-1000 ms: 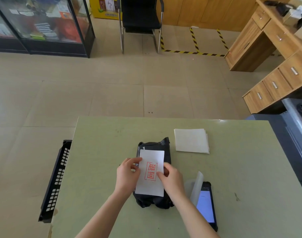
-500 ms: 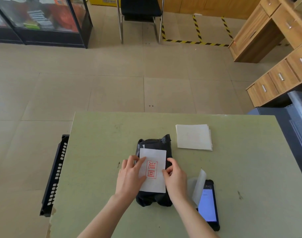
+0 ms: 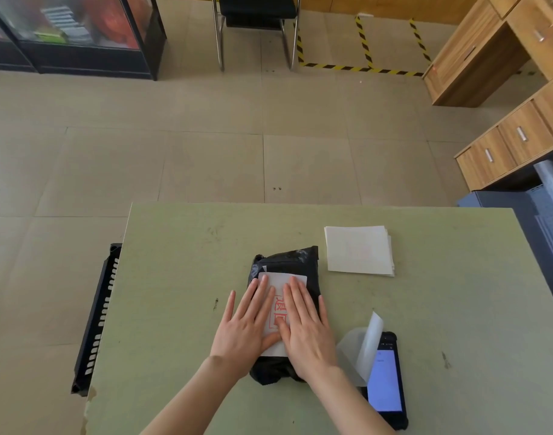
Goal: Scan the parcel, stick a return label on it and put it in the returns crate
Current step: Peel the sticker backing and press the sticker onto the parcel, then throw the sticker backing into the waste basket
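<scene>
Both our hands lie flat on the return label on the black parcel.

Our left hand (image 3: 248, 328) and right hand (image 3: 306, 324) lie side by side, fingers spread and palms down, pressing the white return label (image 3: 280, 306) with red print onto the parcel (image 3: 287, 265), which lies near the middle of the green tabletop (image 3: 174, 277). Just to the right of our right hand a curled strip of backing paper (image 3: 364, 350) stands partly over the handheld scanner (image 3: 386, 384), its screen lit. A stack of blank labels (image 3: 358, 250) sits beyond the parcel to the right. The black returns crate (image 3: 96, 315) stands on the floor against the tabletop's left edge.
</scene>
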